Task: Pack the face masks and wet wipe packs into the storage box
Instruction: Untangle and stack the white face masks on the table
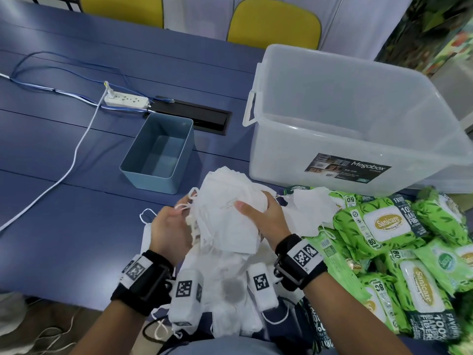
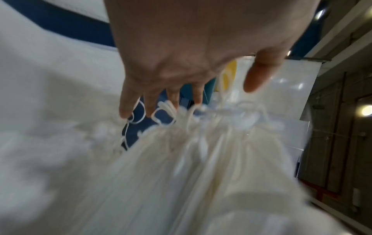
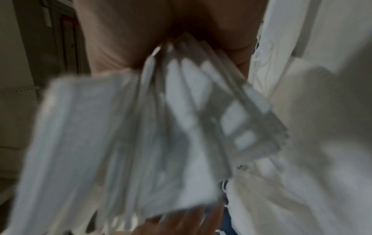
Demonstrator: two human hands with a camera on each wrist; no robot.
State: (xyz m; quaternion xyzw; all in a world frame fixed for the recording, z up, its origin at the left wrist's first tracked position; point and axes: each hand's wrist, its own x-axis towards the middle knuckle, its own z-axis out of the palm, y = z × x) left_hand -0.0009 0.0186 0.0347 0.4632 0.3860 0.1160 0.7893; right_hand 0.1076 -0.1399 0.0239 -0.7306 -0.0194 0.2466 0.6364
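A thick stack of white face masks (image 1: 230, 221) is held above the table's near edge in the head view. My right hand (image 1: 258, 213) grips its right side, thumb on top and fingers wrapped over the far edge; in the right wrist view the stack (image 3: 141, 127) fans out from the right hand (image 3: 181, 36). My left hand (image 1: 174, 219) rests against the stack's left side with straight, spread fingers (image 2: 128, 109) touching the ear loops (image 2: 167, 114). More loose masks (image 1: 230, 293) lie beneath. Green wet wipe packs (image 1: 384, 226) are heaped on the right. The clear storage box (image 1: 435, 119) stands behind them, open, with nothing in it.
A small blue bin (image 1: 179, 129) sits left of the storage box. Farther back are a white power strip (image 1: 125, 99) with cables and a black cable hatch (image 1: 194, 116). Two yellow chairs (image 1: 273, 24) stand beyond the blue table (image 1: 64, 188).
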